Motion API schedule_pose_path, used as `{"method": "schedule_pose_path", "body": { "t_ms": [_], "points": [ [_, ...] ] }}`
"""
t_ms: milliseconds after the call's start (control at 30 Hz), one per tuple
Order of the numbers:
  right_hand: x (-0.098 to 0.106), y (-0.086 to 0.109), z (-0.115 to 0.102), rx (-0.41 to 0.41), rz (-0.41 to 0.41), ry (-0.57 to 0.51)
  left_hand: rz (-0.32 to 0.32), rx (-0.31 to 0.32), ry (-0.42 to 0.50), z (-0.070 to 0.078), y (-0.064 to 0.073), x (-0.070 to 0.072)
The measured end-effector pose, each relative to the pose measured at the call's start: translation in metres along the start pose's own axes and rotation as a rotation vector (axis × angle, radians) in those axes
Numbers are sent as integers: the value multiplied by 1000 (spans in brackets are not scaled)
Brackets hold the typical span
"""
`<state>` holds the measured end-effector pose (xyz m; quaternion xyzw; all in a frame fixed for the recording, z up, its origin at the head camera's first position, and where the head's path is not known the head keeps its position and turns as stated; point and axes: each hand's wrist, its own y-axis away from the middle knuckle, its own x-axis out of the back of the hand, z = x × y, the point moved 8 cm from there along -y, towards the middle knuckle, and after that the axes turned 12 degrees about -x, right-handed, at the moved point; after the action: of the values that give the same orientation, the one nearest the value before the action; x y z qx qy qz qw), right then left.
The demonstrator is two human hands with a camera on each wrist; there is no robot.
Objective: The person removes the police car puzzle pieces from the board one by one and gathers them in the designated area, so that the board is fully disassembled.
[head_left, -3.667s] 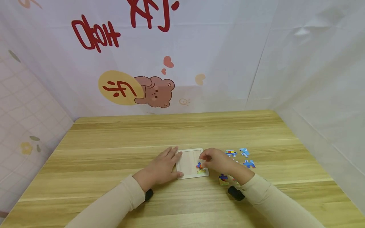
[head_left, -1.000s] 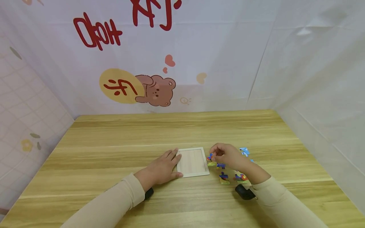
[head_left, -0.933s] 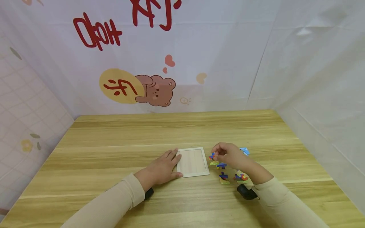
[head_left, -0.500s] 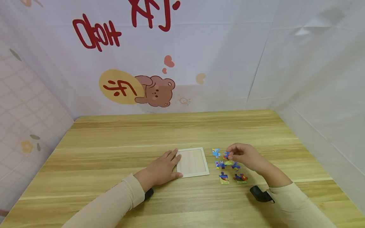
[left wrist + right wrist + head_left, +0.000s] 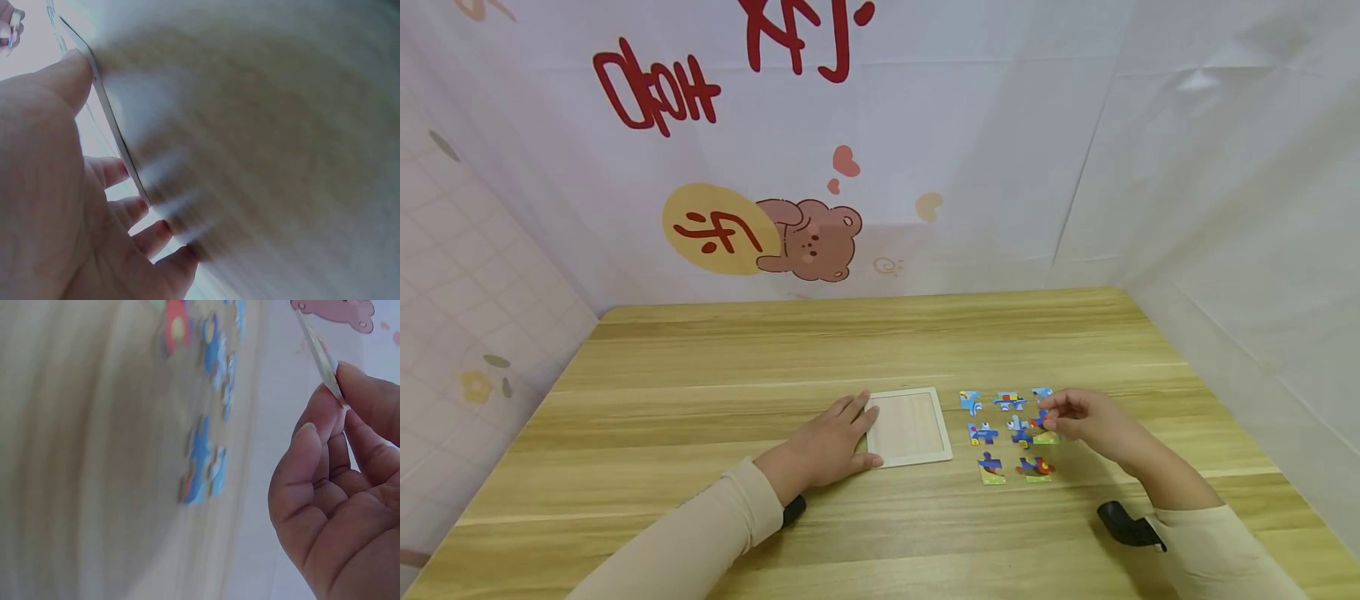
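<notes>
My left hand [image 5: 820, 442] lies at the left edge of a shallow pale wooden puzzle tray [image 5: 946, 446], fingers extended and touching its border. No piece lies inside the tray. Held between the thumb and fingers of my right hand [image 5: 1101, 425] is a puzzle piece [image 5: 326, 369] with red, blue and yellow-green on it. This hand hovers at the right side of the loose pieces, and the held piece partly covers some behind it. In the right wrist view that piece is seen nearly edge-on, lifted off the table.
Several loose puzzle pieces lie in rough rows right of the tray, among them a blue corner piece [image 5: 971, 402] and a red-and-green one [image 5: 1037, 469]. The wooden table [image 5: 775, 350] meets a printed white cloth [image 5: 992, 150] at the back.
My right hand has moved right, carrying the puzzle piece out of the tray's lower right corner and across above the loose pieces. My left hand has stayed on the tray's edge.
</notes>
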<state>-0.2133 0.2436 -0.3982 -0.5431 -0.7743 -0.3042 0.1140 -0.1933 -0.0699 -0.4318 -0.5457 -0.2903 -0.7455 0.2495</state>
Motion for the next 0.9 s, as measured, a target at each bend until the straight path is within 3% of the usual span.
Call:
{"method": "schedule_pose_path", "body": {
  "t_ms": [300,900],
  "points": [
    [7,8,25,-32,4,46,-7,10,16,0,0,-1],
    [10,13,53,-126,-98,23,6,9,12,1,1,2]
  ]
}}
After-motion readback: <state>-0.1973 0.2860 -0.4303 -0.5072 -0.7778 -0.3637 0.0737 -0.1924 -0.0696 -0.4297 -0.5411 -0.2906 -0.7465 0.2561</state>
